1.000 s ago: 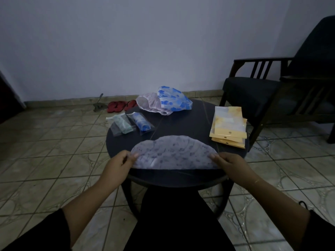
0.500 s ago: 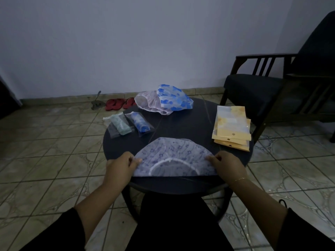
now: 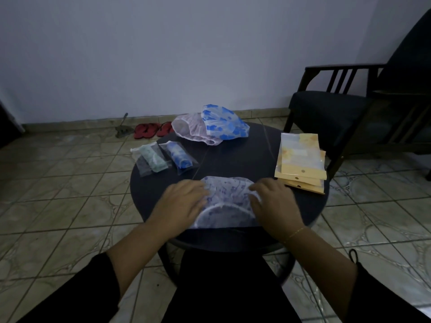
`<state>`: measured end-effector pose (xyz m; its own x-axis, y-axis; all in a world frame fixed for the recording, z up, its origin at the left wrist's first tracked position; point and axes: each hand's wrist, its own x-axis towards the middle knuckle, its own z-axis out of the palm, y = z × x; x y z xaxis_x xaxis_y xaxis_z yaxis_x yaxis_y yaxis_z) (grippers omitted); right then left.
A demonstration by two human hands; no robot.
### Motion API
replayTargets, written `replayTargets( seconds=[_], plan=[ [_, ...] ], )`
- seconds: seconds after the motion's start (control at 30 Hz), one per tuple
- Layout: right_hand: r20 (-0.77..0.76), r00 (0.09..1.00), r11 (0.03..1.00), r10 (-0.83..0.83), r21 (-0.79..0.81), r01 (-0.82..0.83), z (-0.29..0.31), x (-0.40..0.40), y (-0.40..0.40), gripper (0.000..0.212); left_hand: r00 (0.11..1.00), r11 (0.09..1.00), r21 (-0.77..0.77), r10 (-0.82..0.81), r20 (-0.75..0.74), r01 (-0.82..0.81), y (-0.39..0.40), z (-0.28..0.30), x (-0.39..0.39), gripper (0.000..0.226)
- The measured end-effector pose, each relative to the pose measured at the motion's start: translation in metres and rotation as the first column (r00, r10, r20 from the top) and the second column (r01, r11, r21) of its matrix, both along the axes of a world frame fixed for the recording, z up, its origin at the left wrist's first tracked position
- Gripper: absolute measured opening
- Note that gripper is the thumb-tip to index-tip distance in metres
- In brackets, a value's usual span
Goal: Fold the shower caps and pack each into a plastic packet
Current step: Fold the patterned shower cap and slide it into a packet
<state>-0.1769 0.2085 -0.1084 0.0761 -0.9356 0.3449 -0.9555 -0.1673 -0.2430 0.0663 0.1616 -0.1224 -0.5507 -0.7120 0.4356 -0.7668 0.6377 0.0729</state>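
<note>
A white shower cap with a blue print [image 3: 227, 197] lies on the near part of a round dark table [image 3: 245, 159]. My left hand [image 3: 184, 202] holds its left end and my right hand [image 3: 272, 201] holds its right end. Both ends are drawn in over the middle, and the elastic rim curves between my hands. A stack of empty yellow-backed plastic packets [image 3: 300, 159] sits to the right. Two filled packets lie at the left: one with a green cap [image 3: 152, 157], one with a blue cap [image 3: 178, 157]. At the back, a pink cap [image 3: 191, 130] and a blue-patterned cap [image 3: 221, 122] lie unfolded.
A dark armchair [image 3: 338, 113] stands close to the table's right side. Red sandals [image 3: 151, 130] lie on the tiled floor by the back wall. My knees are under the table's near edge.
Both hands have moved inward from the spread-out ends of the cap, bringing its left and right ends toward the middle. The cap is now narrower. The camera has tilted slightly.
</note>
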Motion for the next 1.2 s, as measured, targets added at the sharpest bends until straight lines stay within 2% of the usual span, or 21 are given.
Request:
replayTargets(
  seconds=[0.1,0.23,0.33,0.5,0.6,1.0,1.13,1.2],
  plan=[
    [-0.097,0.982,0.963,0.162,0.231,-0.136,-0.003,0.018,-0.012,0.046,0.979,0.972,0.236,-0.061,0.194,0.014,-0.009,-0.007,-0.029,0.066],
    [-0.113,0.987,0.908,0.112,0.415,-0.055,-0.026,0.019,-0.022,0.055,0.949,0.893,0.433,-0.023,0.315,-0.123,-0.012,-0.012,-0.048,0.059],
    [-0.095,0.994,0.894,0.053,0.448,-0.005,-0.027,0.018,-0.027,0.056,0.943,0.848,0.503,-0.010,0.332,-0.168,-0.013,-0.011,-0.048,0.063],
    [-0.100,0.994,0.867,0.047,0.498,0.009,-0.026,0.021,-0.031,0.058,0.944,0.802,0.574,-0.037,0.326,-0.167,-0.015,-0.010,-0.046,0.095],
    [-0.117,0.991,0.872,0.065,0.490,0.001,-0.027,0.013,-0.029,0.058,0.937,0.787,0.593,-0.057,0.344,-0.170,-0.016,-0.008,-0.043,0.103],
    [-0.136,0.988,0.856,-0.076,0.499,0.134,-0.030,-0.041,-0.002,0.061,0.940,0.770,0.608,-0.031,0.340,-0.195,-0.011,-0.004,-0.042,0.106],
    [-0.120,0.991,0.852,-0.055,0.512,0.109,-0.033,-0.050,-0.006,0.057,0.948,0.688,0.671,0.081,0.308,-0.276,-0.008,0.001,-0.035,0.099],
    [0.006,0.996,0.867,-0.094,0.491,0.079,-0.031,-0.051,-0.007,0.056,0.943,0.598,0.730,0.197,0.268,-0.332,-0.006,0.005,-0.034,0.084]
  ],
)
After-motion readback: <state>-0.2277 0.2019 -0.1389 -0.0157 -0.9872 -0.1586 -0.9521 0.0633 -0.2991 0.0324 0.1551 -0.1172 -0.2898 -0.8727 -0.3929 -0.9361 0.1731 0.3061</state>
